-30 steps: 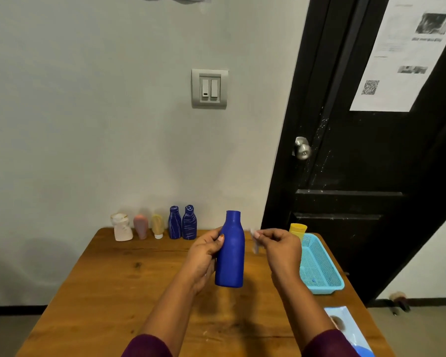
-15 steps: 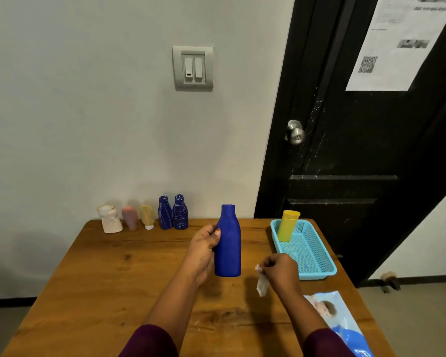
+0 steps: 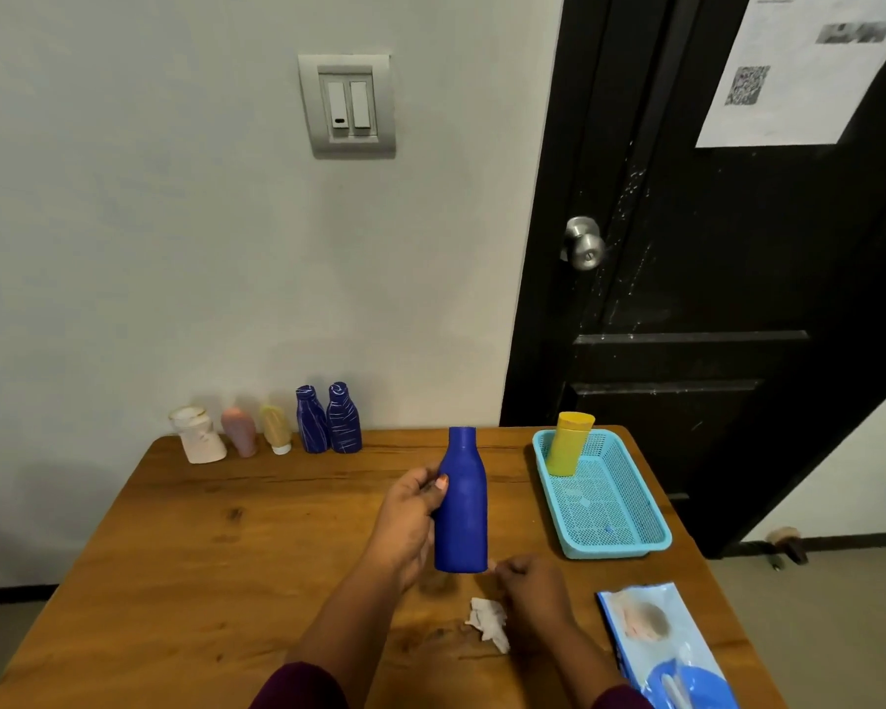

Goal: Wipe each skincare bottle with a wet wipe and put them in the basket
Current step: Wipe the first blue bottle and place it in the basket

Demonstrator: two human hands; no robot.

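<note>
**Fingers: L round blue bottle, R curled, wipe down**

L hand (image 3: 405, 519) fingers (image 3: 433, 486) wrap the blue bottle (image 3: 461, 504) at mid-body, thumb on the front face. Bottle upright, held clear above the table (image 3: 226, 555), neck up.

R hand (image 3: 533, 591) low, just beside the bottle's base, fingers curled in; nothing seen in them. Crumpled wet wipe (image 3: 488, 620) lies on the table just L of the R wrist; touching or not, can't tell.

Basket (image 3: 620, 547) on the R side of the table, yellow bottle (image 3: 569, 445) upright in its far corner. Row of bottles (image 3: 312, 421) at the back edge by the wall. Wipe pack (image 3: 671, 652) near R corner.
</note>
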